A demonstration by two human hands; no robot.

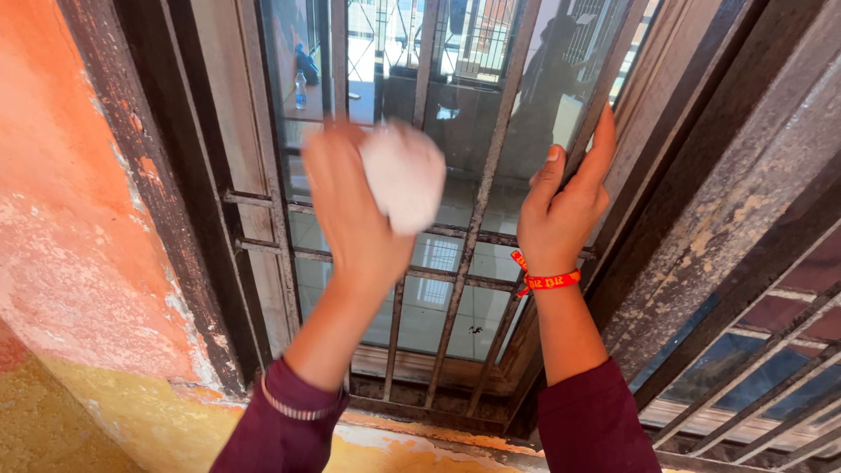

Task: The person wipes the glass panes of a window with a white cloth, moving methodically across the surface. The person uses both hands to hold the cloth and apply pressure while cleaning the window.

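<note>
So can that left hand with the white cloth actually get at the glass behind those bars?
Probably yes: the left hand holds the white cloth right up at the bars, and the gaps to the glass look wide enough.

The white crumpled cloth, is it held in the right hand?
No, the white crumpled cloth is in the left hand; the right hand grips a rusty metal window bar.
</note>
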